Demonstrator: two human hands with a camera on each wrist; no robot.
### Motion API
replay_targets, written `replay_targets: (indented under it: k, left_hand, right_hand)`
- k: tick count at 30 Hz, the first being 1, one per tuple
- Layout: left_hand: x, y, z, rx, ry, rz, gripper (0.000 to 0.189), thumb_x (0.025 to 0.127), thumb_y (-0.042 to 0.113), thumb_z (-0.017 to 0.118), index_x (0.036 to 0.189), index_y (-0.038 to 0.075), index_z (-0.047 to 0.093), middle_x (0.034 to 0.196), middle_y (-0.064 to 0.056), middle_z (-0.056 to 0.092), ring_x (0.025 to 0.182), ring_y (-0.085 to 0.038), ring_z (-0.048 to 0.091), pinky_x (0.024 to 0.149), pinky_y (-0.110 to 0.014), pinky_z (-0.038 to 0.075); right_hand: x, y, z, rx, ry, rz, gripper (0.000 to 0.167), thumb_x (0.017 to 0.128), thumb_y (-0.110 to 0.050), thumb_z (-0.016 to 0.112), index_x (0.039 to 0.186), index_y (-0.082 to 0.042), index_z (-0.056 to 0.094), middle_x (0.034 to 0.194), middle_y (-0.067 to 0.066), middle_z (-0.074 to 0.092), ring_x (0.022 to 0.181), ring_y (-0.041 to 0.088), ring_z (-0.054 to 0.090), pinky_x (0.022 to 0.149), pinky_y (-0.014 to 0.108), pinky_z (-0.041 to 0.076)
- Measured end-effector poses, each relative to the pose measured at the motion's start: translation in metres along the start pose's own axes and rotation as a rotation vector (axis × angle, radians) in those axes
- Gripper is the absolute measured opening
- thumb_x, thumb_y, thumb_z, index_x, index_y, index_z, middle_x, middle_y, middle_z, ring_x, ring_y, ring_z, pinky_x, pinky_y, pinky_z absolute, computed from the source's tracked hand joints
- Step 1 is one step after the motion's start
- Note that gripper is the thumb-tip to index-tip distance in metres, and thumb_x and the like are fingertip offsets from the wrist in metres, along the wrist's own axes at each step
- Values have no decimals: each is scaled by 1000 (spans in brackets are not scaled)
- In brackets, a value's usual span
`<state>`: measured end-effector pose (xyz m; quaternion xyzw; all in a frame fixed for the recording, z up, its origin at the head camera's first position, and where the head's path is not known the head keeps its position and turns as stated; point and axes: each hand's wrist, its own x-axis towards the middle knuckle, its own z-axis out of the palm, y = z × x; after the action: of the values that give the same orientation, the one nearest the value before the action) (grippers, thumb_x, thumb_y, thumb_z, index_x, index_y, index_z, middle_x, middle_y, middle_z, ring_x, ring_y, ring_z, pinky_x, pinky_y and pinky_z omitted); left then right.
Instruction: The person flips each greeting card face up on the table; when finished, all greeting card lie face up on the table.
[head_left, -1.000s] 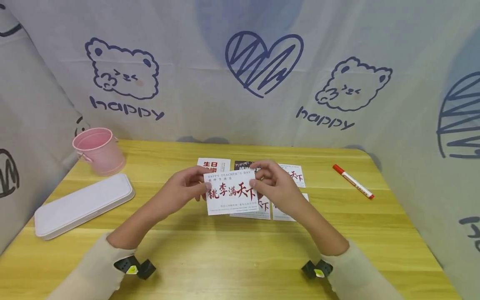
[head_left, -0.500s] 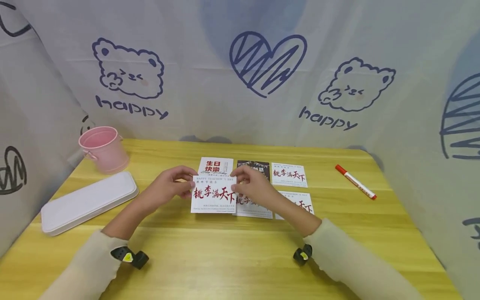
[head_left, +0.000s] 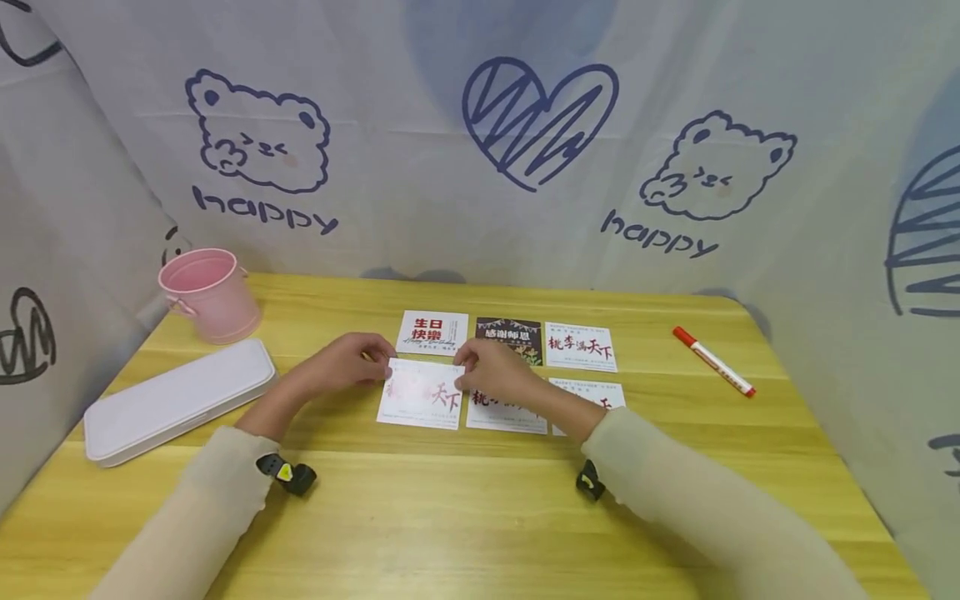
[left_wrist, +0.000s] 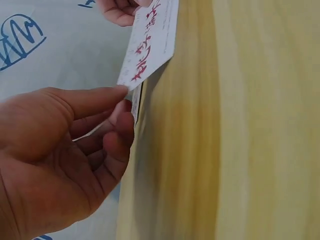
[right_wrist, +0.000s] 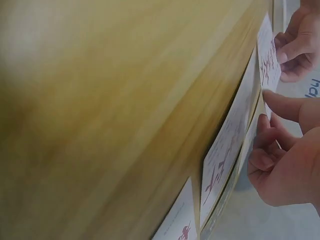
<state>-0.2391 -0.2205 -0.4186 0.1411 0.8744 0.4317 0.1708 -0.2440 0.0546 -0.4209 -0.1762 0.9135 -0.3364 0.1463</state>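
A white greeting card (head_left: 418, 408) with red Chinese characters is pinched at its upper corners, low over the table. My left hand (head_left: 351, 365) has thumb and fingers at the left corner; the left wrist view shows the card (left_wrist: 150, 42) tilted, its shadow on the wood. At the other corner, my right hand (head_left: 497, 371) pinches with thumb and finger, as the right wrist view of that hand (right_wrist: 290, 150) also shows. Beneath the right hand and forearm lie two similar cards (head_left: 506, 415), partly covered.
Behind are a birthday card (head_left: 431, 331), a black card (head_left: 517, 331) and another red-lettered card (head_left: 581, 346). A red-capped marker (head_left: 714, 362) lies to the right. On the left stand a white case (head_left: 180, 400) and a pink bucket (head_left: 217, 300). A printed curtain (head_left: 450, 217) hangs behind the table.
Both hands have carried the card leftward and lowered it toward the table, left of the front row. The birthday card and black card behind are now more exposed.
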Motion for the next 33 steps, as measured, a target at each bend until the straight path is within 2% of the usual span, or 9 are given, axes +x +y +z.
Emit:
replay_targets:
  k: [2, 6, 11, 15, 24, 33]
  left_hand:
    - [5, -2, 1, 47, -9, 0, 21, 94, 6, 65, 114, -2, 65, 96, -10, 61, 83, -18, 54, 72, -28, 49]
    - [15, -2, 2, 86, -27, -16, 19, 95, 7, 65, 111, -1, 66, 94, -8, 61, 83, -18, 53, 72, -29, 46]
    - [23, -1, 3, 106, -22, -47, 18, 96, 7, 65, 112, 0, 66, 94, -8, 59, 84, -19, 52, 73, -30, 44]
    - [24, 0, 4, 122, -31, -59, 17, 95, 7, 66, 110, 0, 66, 95, -8, 58, 87, -20, 52, 75, -30, 43]
    - [26, 3, 7, 157, -36, -41, 15, 94, 6, 67, 108, 0, 67, 96, -8, 60, 89, -20, 52, 78, -30, 43]
    - [21, 1, 7, 153, -26, -53, 17, 94, 6, 67, 110, 0, 66, 96, -8, 60, 89, -20, 53, 78, -31, 44]
  right_hand:
    - [3, 2, 0, -62, -6, -5, 30, 85, -23, 81, 111, -17, 68, 93, -4, 63, 79, 14, 59, 75, 30, 48]
    - [7, 7, 0, -150, -3, -17, 30, 86, -26, 80, 113, -18, 69, 94, -7, 63, 80, 12, 58, 76, 30, 47]
    - [10, 7, -1, -181, 6, -8, 31, 88, -25, 79, 116, -17, 70, 97, -6, 64, 84, 12, 58, 77, 31, 48]
    - [9, 5, -3, -187, -9, -1, 31, 87, -25, 80, 115, -17, 70, 99, -6, 64, 87, 11, 59, 80, 31, 48]
    - [8, 8, -3, -205, -8, -32, 29, 87, -27, 80, 113, -17, 71, 100, -6, 65, 89, 11, 59, 82, 31, 50]
    - [7, 5, -3, -256, -11, -63, 32, 89, -28, 78, 118, -16, 72, 103, -4, 63, 91, 12, 58, 81, 32, 50]
